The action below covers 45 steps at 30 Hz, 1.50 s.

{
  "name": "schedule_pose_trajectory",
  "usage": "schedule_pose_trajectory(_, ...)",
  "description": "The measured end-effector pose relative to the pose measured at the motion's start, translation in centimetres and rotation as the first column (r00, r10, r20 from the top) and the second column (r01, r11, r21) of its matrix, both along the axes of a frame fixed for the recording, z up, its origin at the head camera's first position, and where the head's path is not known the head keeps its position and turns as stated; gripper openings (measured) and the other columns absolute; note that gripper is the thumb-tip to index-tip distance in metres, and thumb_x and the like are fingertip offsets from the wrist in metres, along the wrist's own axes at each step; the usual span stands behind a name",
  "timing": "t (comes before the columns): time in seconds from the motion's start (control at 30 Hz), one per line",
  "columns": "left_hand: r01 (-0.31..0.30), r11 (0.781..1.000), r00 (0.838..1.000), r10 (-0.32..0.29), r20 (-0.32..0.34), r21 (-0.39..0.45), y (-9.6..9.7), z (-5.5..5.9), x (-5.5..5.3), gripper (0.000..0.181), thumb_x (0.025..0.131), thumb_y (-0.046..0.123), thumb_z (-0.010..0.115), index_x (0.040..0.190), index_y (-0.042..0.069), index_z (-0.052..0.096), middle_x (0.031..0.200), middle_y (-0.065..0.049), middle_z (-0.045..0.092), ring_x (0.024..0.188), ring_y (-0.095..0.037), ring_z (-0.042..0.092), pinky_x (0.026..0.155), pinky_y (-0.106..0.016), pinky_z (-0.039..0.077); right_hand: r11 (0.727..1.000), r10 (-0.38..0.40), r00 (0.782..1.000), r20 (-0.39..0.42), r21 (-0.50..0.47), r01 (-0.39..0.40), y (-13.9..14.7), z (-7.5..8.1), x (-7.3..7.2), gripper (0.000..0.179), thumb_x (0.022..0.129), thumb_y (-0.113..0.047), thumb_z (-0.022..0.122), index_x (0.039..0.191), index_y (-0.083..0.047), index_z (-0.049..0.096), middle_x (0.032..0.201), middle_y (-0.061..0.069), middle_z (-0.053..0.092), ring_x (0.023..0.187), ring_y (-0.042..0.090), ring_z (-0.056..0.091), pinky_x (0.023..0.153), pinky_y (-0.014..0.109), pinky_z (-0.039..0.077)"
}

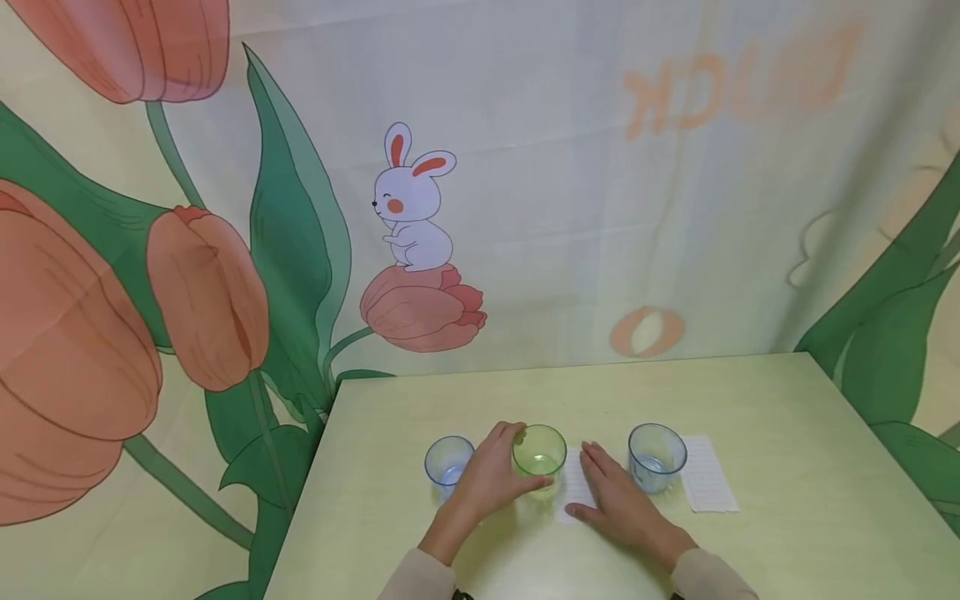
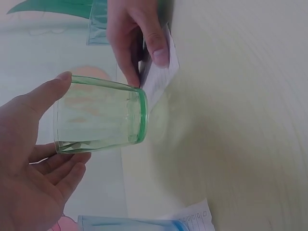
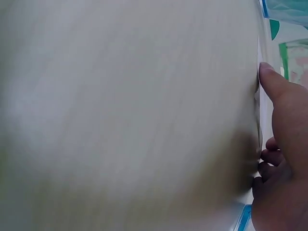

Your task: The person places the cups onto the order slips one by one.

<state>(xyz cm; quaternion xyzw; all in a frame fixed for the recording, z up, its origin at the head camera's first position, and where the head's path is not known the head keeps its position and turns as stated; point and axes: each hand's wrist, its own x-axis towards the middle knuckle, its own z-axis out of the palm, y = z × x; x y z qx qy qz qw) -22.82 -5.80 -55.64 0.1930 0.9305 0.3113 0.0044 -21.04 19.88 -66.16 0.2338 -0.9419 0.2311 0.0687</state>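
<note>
My left hand (image 1: 491,475) grips a clear green cup (image 1: 540,454) near its rim, thumb on one side and fingers on the other. In the left wrist view the green cup (image 2: 101,115) is upright, its base close to the tabletop; whether it touches is hard to tell. Just right of it, my right hand (image 1: 618,496) lies over a white slip of paper (image 1: 572,492), fingers straight and thumb spread. The right wrist view shows my right hand's thumb and fingertips at that paper's edge (image 3: 259,101). The hand covers part of the slip.
One clear blue cup (image 1: 448,462) stands left of my left hand, with a printed paper (image 2: 199,216) by its base. Another blue cup (image 1: 656,458) stands right of my right hand, beside a lined white paper (image 1: 710,473). A printed curtain (image 1: 525,208) hangs behind the table (image 1: 390,400).
</note>
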Motion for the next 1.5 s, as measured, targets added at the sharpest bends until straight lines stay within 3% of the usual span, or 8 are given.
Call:
schedule_pose_trajectory(0.2,0.026,0.999,1.0,-0.026,0.001,0.027,1.1,0.3,0.0,0.092,0.08,0.053,0.091,0.15,0.008,0.053,0.14,-0.006,0.06,0.123,-0.025,0.064,0.102,-0.043,0.056,1.0,-0.015,0.999,-0.04,-0.008,0.015,0.0,-0.4,0.0,0.096,0.093,-0.054,0.078,0.153,0.014,0.044,0.164,0.027,0.038,0.152,0.047,0.035,0.118,0.063,0.037)
schedule_pose_trajectory(0.47,0.055,0.997,0.998,-0.056,0.023,0.048,2.3,-0.3,-0.1,0.092,0.081,0.051,0.092,0.152,0.007,0.052,0.142,-0.005,0.059,0.126,-0.024,0.063,0.104,-0.043,0.055,0.999,-0.012,0.999,-0.05,-0.053,0.01,-0.2,-0.3,0.1,0.099,0.09,-0.053,0.081,0.162,0.0,0.038,0.165,0.023,0.039,0.152,0.049,0.034,0.116,0.068,0.037)
schedule_pose_trajectory(0.7,0.074,0.996,0.997,-0.075,0.022,0.048,3.0,-1.0,0.0,0.092,0.081,0.048,0.092,0.152,0.005,0.052,0.141,-0.006,0.059,0.126,-0.025,0.063,0.106,-0.042,0.054,0.995,-0.009,0.998,-0.056,-0.098,0.004,-0.3,-0.6,0.0,0.099,0.089,-0.053,0.082,0.162,0.0,0.039,0.165,0.02,0.04,0.15,0.049,0.037,0.115,0.069,0.037)
schedule_pose_trajectory(1.0,0.075,0.996,0.996,-0.077,0.039,0.046,3.8,-1.7,0.0,0.091,0.082,0.046,0.092,0.153,0.005,0.051,0.142,-0.006,0.059,0.126,-0.024,0.062,0.106,-0.041,0.054,0.988,-0.027,1.0,0.0,-0.152,0.026,0.0,-1.2,-0.4,0.1,0.086,-0.052,0.087,0.163,-0.008,0.041,0.166,0.015,0.04,0.151,0.046,0.037,0.117,0.069,0.035)
schedule_pose_trajectory(1.2,0.071,0.997,0.997,-0.072,0.03,0.027,3.6,-1.8,0.0,0.091,0.083,0.049,0.09,0.153,0.005,0.051,0.143,-0.006,0.058,0.126,-0.025,0.063,0.105,-0.042,0.054,0.983,-0.015,1.0,0.018,-0.185,0.018,0.1,-1.0,-0.4,0.093,0.088,-0.049,0.086,0.162,-0.011,0.044,0.166,0.011,0.042,0.153,0.047,0.034,0.117,0.071,0.033)
schedule_pose_trajectory(1.5,0.071,0.997,0.997,-0.071,0.04,-0.002,2.2,-1.6,-0.4,0.089,0.085,0.05,0.088,0.153,0.006,0.051,0.143,-0.008,0.058,0.128,-0.027,0.062,0.106,-0.044,0.054,0.99,0.022,0.998,0.059,-0.137,-0.014,0.4,-0.2,0.0,0.091,0.094,-0.039,0.081,0.164,-0.003,0.035,0.169,0.022,0.032,0.155,0.047,0.028,0.119,0.07,0.028)
